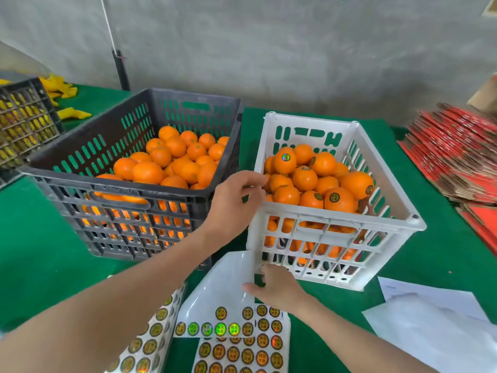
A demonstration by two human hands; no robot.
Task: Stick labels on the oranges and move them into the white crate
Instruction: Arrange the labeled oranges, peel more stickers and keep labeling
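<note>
Both my hands hold the white crate (390,231). Left hand (235,205) curls its fingers over the rim of its left wall; right hand (277,288) grips its lower near corner. Labelled oranges (338,200) fill it. Unlabelled oranges (161,157) fill the black crate (129,189) just left of it, and label sheets (242,354) lie before it.
</note>
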